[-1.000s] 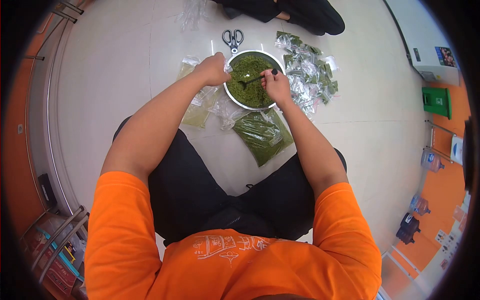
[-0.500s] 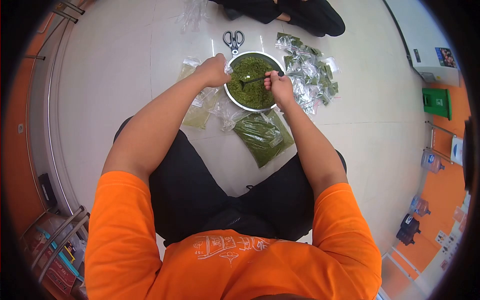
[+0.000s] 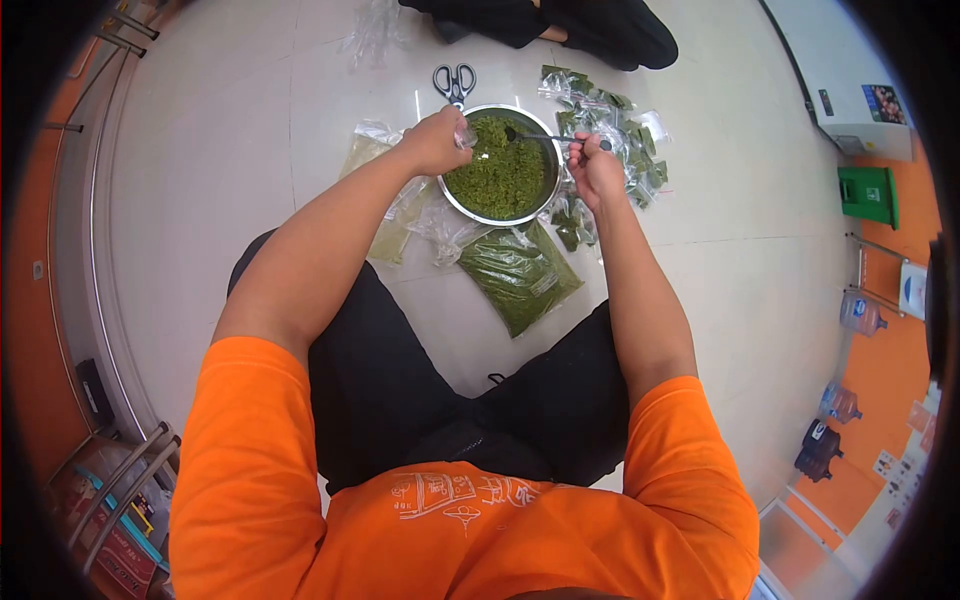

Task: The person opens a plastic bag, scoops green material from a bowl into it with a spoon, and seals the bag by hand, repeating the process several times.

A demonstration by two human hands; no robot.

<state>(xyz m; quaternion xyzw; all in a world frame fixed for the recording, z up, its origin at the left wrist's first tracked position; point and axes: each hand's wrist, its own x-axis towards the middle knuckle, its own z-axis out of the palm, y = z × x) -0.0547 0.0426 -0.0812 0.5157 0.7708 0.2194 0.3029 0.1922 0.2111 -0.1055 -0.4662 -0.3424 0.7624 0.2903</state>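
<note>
A metal bowl (image 3: 556, 165) of chopped green material (image 3: 495, 180) rests on the floor. My right hand (image 3: 596, 170) is closed on the handle of a black spoon (image 3: 550, 137), whose head lies over the bowl near its upper middle. At the bowl's upper left rim, my left hand (image 3: 440, 142) pinches a small clear plastic bag (image 3: 464, 136), mostly hidden by the fingers. Just below the bowl lies a large clear bag of green material (image 3: 520, 280). Small filled bags (image 3: 635, 150) are heaped to the right.
Scissors (image 3: 455, 84) lie above the bowl. Clear plastic bags (image 3: 385, 225) are at its left, with more plastic (image 3: 375, 35) farther up. Another person's dark-clothed legs (image 3: 610, 30) are at the top. A green bin (image 3: 868, 195) and water bottles (image 3: 862, 313) stand at the right.
My right hand has moved right with the spoon, and the spoon's head has shifted up and right in the bowl. My left hand stays by the rim, slightly nearer the bowl's inside.
</note>
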